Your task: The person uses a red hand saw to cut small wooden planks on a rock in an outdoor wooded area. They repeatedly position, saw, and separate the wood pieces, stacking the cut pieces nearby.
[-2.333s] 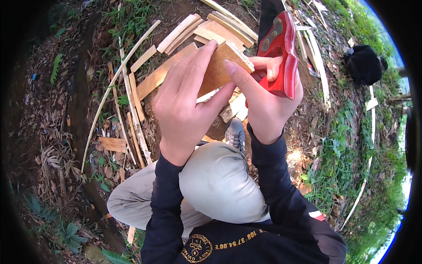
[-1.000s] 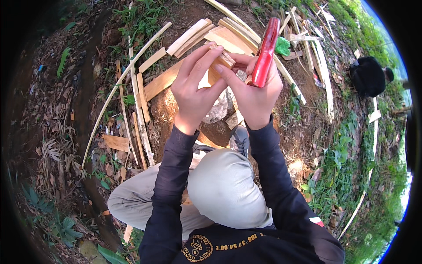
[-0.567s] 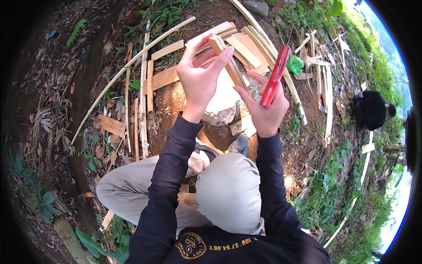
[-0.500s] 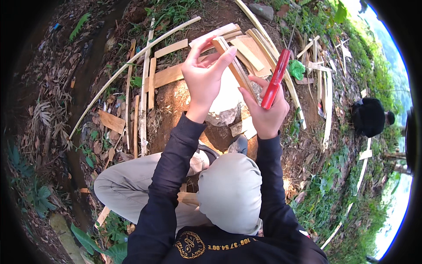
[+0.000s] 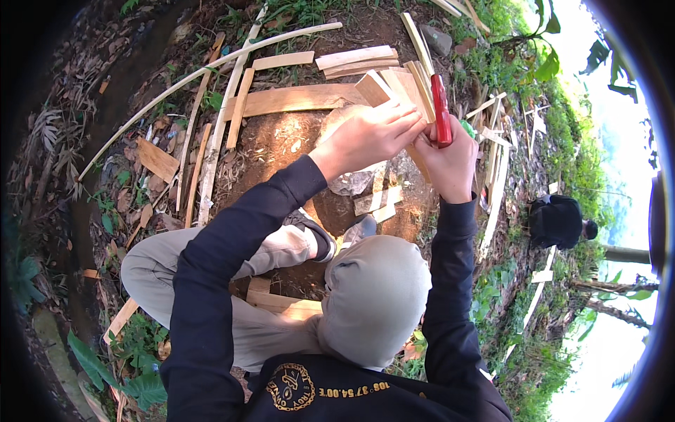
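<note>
My left hand (image 5: 369,139) is closed around a short wooden strip (image 5: 375,88), whose squared far end sticks out past my fingers. My right hand (image 5: 453,160) grips a red-handled tool (image 5: 440,112), its handle pointing away from me. No blade can be made out on it now, so its exact kind is unclear. The fingers of both hands meet at the strip, and the right thumb side presses against it. Its lower part shows below the hands, above a pale stone (image 5: 350,183).
Wooden pieces lie beyond my hands, including a wide board (image 5: 288,100). A long curved strip (image 5: 211,67) arcs at the left. Offcuts (image 5: 380,202) lie by my shoes. Another person (image 5: 555,221) in dark clothing is at the far right, near greenery.
Both hands have shifted right and slightly lower. My left hand has turned from an upright pinch at the strip's far end to a grip farther down, close to the right hand.
</note>
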A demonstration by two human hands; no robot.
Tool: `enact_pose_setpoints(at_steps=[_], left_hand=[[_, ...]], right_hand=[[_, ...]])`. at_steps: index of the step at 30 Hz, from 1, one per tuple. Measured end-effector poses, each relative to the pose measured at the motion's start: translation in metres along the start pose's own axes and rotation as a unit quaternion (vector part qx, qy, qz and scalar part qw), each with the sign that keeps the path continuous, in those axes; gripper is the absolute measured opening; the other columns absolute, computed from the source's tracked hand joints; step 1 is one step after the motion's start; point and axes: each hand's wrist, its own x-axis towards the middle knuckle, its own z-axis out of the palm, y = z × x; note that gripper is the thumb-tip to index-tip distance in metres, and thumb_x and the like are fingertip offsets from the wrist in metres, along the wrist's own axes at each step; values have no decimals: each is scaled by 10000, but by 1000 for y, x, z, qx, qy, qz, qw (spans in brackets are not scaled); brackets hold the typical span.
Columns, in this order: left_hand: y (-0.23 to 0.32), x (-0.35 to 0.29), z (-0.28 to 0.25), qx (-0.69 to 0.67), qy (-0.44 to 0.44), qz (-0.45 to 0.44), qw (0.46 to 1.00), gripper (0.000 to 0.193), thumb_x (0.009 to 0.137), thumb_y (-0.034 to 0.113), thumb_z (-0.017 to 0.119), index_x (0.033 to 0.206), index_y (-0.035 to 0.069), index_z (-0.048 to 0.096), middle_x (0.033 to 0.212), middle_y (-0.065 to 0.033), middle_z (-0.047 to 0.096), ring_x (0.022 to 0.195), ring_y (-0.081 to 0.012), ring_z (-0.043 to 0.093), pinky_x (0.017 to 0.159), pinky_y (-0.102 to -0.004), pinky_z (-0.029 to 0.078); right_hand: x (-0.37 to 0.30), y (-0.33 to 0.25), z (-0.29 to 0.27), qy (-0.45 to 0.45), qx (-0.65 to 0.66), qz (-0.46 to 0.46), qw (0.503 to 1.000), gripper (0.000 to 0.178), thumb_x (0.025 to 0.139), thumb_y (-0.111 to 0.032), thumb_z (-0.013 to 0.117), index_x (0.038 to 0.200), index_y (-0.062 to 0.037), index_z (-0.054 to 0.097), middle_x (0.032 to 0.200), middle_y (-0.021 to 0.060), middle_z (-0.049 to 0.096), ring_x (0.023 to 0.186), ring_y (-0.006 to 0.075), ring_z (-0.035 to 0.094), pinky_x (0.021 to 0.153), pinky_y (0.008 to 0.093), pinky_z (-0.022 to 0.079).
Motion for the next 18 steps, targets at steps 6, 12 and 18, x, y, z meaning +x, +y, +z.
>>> enact_pose_setpoints(at_steps=[6, 12, 18], left_hand=[[-30, -6, 12, 41, 33, 124, 991, 450, 827, 132, 638, 1268, 43, 630, 1258, -84, 649, 1177, -211, 624, 993, -355, 528], [-64, -43, 28, 13, -35, 28, 999, 566, 783, 125, 744, 1323, 66, 585, 1227, -98, 663, 1101, -238, 654, 949, -350, 545], [-52, -67, 32, -128, 33, -311, 941, 507, 801, 226, 805, 1249, 43, 654, 1133, -127, 715, 992, -237, 713, 877, -332, 561]], right_hand=[[-7, 18, 10, 5, 22, 3, 1000, 252, 724, -150, 804, 820, -54, 592, 623, 61, 572, 545, 158, 557, 567, 327, 470], [-40, 55, -33, 46, 55, -20, 997, 329, 845, -260, 784, 827, -3, 581, 846, 93, 736, 649, 117, 646, 599, 305, 476], [-131, 192, -9, 117, -145, 101, 977, 286, 927, -262, 555, 788, -13, 535, 697, 181, 614, 622, 347, 613, 598, 458, 462]])
